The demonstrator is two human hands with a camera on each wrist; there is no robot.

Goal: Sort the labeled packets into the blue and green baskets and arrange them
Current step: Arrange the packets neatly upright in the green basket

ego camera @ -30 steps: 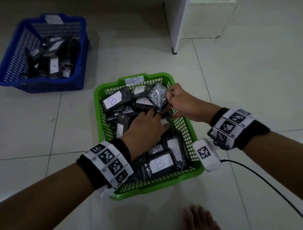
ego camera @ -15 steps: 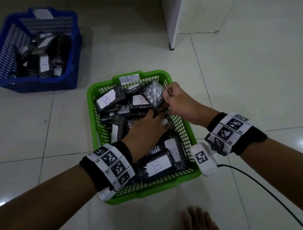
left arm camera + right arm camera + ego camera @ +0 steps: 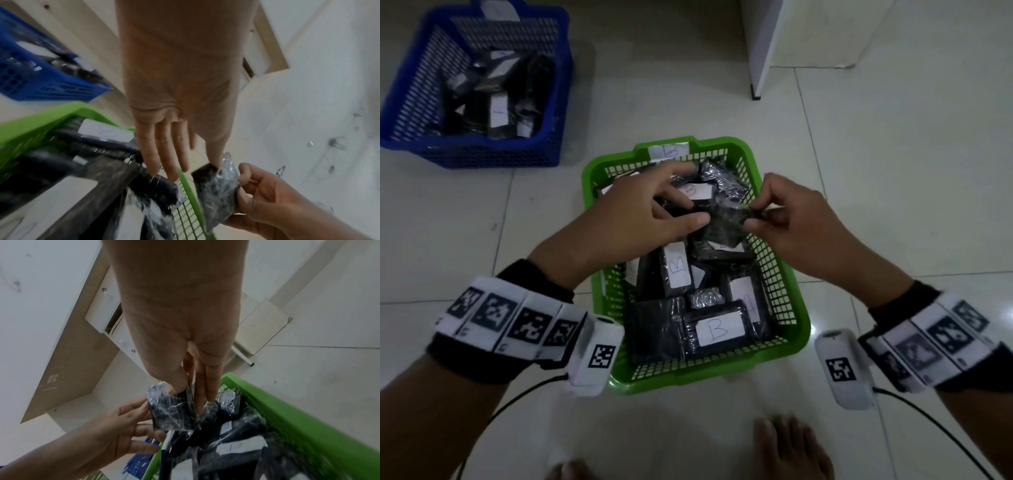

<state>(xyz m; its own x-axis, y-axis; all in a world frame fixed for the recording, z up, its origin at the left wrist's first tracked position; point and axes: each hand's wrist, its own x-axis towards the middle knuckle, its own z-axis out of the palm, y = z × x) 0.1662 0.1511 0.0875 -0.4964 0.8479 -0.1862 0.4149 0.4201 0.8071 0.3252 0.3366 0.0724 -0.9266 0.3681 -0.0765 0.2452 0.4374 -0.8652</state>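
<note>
Two hands, left hand (image 3: 630, 222), right hand (image 3: 794, 229), on one packet (image 3: 726, 224)

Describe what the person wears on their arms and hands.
The left hand and right hand are bare, no sleeves. The left wristband and right wristband are black, wrapped in white tiles printed with black square codes. A white camera pod, also coded, sits at each wrist, trailing a thin black cable.

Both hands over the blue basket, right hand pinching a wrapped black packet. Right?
No. In the head view the left hand and right hand are over the green basket, not the blue basket, which sits apart at far left. The right hand does pinch the wrapped black packet.
</note>
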